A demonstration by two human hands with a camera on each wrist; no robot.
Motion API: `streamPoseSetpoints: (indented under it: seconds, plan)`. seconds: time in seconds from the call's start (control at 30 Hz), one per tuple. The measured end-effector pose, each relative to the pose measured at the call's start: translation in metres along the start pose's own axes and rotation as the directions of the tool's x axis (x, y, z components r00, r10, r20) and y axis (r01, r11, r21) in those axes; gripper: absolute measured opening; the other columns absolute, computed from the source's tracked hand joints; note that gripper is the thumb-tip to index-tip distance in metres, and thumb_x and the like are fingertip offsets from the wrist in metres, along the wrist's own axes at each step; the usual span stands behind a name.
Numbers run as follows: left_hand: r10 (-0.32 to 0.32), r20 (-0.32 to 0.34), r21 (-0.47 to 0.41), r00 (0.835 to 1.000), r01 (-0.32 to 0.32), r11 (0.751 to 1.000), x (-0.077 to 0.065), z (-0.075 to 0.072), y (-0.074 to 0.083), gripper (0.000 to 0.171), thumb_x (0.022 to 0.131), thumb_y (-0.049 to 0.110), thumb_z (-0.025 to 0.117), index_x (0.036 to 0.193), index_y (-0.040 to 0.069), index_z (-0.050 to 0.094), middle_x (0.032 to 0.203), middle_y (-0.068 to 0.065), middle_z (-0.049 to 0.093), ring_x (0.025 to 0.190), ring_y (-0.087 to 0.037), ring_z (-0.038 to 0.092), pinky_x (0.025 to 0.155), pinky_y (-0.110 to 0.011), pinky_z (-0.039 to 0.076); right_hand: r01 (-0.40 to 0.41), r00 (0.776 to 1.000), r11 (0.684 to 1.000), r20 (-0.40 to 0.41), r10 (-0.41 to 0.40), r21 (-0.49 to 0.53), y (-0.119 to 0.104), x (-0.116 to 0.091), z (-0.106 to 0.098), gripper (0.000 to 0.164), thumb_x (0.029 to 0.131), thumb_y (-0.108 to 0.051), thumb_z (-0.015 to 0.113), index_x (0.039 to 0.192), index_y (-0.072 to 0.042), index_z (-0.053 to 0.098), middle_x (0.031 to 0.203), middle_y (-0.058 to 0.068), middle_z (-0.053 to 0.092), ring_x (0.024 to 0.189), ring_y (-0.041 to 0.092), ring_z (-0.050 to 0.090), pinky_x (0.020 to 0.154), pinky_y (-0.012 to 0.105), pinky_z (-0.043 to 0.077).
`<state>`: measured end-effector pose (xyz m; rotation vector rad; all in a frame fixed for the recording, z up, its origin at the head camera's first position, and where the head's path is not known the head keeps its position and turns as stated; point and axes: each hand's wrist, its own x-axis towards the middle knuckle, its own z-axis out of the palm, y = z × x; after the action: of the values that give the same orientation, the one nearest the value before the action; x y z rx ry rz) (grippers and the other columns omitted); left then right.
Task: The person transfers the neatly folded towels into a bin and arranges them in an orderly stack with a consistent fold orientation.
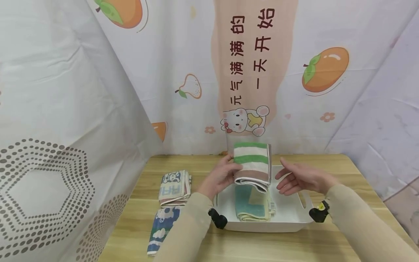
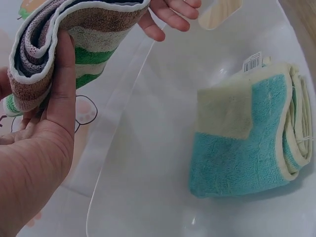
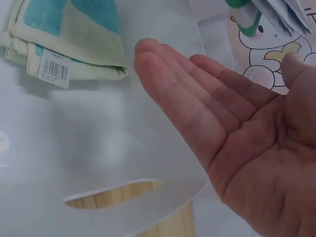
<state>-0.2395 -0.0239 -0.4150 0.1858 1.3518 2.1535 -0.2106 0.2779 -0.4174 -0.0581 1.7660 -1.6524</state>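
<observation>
My left hand [image 1: 223, 174] grips the left side of a folded towel [image 1: 251, 162] with green, white and brown stripes, held up above a white basket [image 1: 291, 213]. In the left wrist view, the thumb and fingers hold the striped towel [image 2: 94, 34] along its folded layers. Inside the basket lies a folded teal and cream towel [image 2: 237, 133], with a barcode tag [image 3: 54, 68] showing in the right wrist view. To the right of the striped towel, my right hand [image 1: 299, 178] hovers over the basket, fingers extended and apart from the cloth.
On the wooden table [image 1: 255, 247], left of the basket, lie a folded towel with a pale and blue pattern [image 1: 173, 187] and a blue patterned towel [image 1: 163, 225], partly behind the left sleeve. A printed curtain [image 1: 190, 120] hangs behind the table.
</observation>
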Motion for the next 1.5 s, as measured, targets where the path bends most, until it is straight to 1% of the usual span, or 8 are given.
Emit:
streamPoseSetpoints:
  seconds: [0.17,0.33,0.53,0.73,0.9,1.07,1.2,1.5]
  plan:
    - [-0.007,0.000,-0.006,1.000,0.007,1.000,0.001,0.002,-0.003,0.063,0.078,0.002,0.067,0.134,0.017,0.042,0.124,-0.016,0.054,0.102,-0.026,0.059,0.079,-0.035,0.052,-0.012,1.000,1.000,0.014,0.012,0.025,-0.001,0.004,0.004,0.082,0.093,-0.063,0.025,0.123,0.011,0.042,0.110,0.036,0.056,0.098,0.046,0.058,0.084,0.054,0.046]
    - [-0.015,0.014,-0.003,1.000,0.015,1.000,0.002,0.004,-0.006,0.064,0.077,0.004,0.069,0.133,0.017,0.042,0.124,-0.015,0.054,0.103,-0.026,0.058,0.079,-0.036,0.052,-0.003,1.000,0.999,0.011,0.002,0.039,0.000,0.007,0.008,0.084,0.091,-0.067,0.025,0.123,0.010,0.037,0.108,0.035,0.056,0.097,0.047,0.058,0.083,0.055,0.046]
    - [-0.015,0.036,-0.023,0.999,0.016,1.000,0.004,0.007,-0.009,0.062,0.077,0.003,0.068,0.132,0.016,0.043,0.125,-0.016,0.054,0.103,-0.026,0.059,0.080,-0.036,0.051,0.021,0.997,0.996,0.071,-0.027,0.081,0.001,0.009,0.011,0.088,0.091,-0.067,0.021,0.126,0.012,0.035,0.106,0.033,0.057,0.100,0.050,0.056,0.085,0.056,0.044]
    - [-0.015,0.064,-0.034,0.998,0.017,0.999,0.004,0.009,-0.013,0.062,0.077,0.002,0.068,0.133,0.018,0.044,0.125,-0.014,0.054,0.103,-0.024,0.059,0.081,-0.035,0.051,0.029,0.991,0.989,0.125,-0.047,0.143,-0.001,0.010,0.013,0.088,0.090,-0.068,0.019,0.128,0.010,0.035,0.109,0.031,0.058,0.100,0.045,0.058,0.089,0.057,0.042]
    - [-0.001,0.078,-0.028,0.997,0.003,1.000,0.003,0.009,-0.014,0.062,0.078,0.003,0.067,0.133,0.016,0.042,0.124,-0.016,0.055,0.101,-0.024,0.059,0.078,-0.034,0.052,0.043,0.985,0.977,0.156,-0.076,0.207,-0.003,0.011,0.015,0.090,0.088,-0.070,0.019,0.128,0.010,0.035,0.112,0.032,0.056,0.103,0.045,0.056,0.090,0.058,0.041]
    - [-0.014,0.059,-0.024,0.998,0.015,1.000,0.003,0.008,-0.015,0.063,0.077,0.002,0.068,0.133,0.016,0.042,0.123,-0.017,0.055,0.101,-0.025,0.060,0.078,-0.034,0.052,0.061,0.984,0.968,0.149,-0.100,0.245,-0.006,0.012,0.016,0.096,0.084,-0.074,0.021,0.130,0.010,0.029,0.114,0.032,0.055,0.105,0.046,0.055,0.091,0.057,0.040]
    - [-0.028,0.039,0.009,0.999,0.028,1.000,0.002,0.008,-0.014,0.063,0.076,0.003,0.068,0.132,0.018,0.042,0.123,-0.016,0.055,0.102,-0.025,0.059,0.077,-0.035,0.052,0.071,0.986,0.966,0.129,-0.105,0.249,-0.008,0.013,0.016,0.097,0.083,-0.075,0.022,0.133,0.009,0.026,0.117,0.031,0.055,0.107,0.045,0.054,0.091,0.056,0.041]
    - [-0.077,0.008,0.117,0.997,0.075,0.990,0.000,0.007,-0.012,0.066,0.076,0.005,0.068,0.132,0.022,0.040,0.121,-0.012,0.057,0.099,-0.025,0.060,0.074,-0.038,0.052,0.102,0.988,0.973,0.094,-0.123,0.206,-0.008,0.014,0.015,0.088,0.089,-0.068,0.020,0.137,0.005,0.022,0.115,0.032,0.055,0.105,0.045,0.055,0.088,0.056,0.043]
